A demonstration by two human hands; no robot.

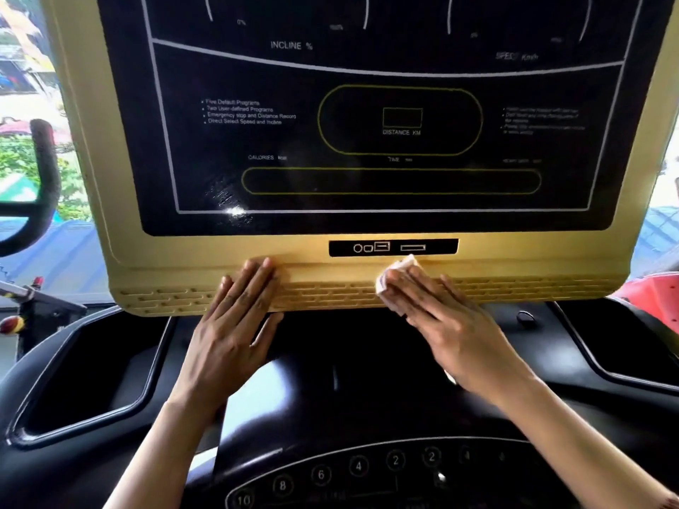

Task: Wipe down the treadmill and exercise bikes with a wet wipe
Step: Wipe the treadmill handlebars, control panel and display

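Both hands are on the treadmill [367, 361] now, up at the gold lower edge of the console [92, 159]. The right hand [441, 317] is pressing the wipe [402, 264] flat against the gold just under the ports [393, 247]. Its fingers are stretched out over the cloth, not curled, so the wipe is being pinned by pressure and not pinched. 1 corner is poking out past the fingertips.

The left hand [235, 317] is lying flat too, fingers straight and together, gripping nothing. It is resting across the grille [165, 297] well left of the wipe, and looks to be steadying the console.

To my eye this is the bezel pass. Doing it well is going to mean:

- Running long strokes along the gold edge with even pressure.
- Going lightly beside the ports, so that no moisture is getting pushed into the openings.
- Working along the slots of the grille, since dirt is likely sitting in them.
- Refolding the wipe, because the loose corner is doing no work.

A wet-looking gleam is showing low on the screen [227, 203]. The keys [358, 465] are waiting below, and a black handlebar [44, 170] is standing off to the left. I cannot tell whether it belongs to a bike.
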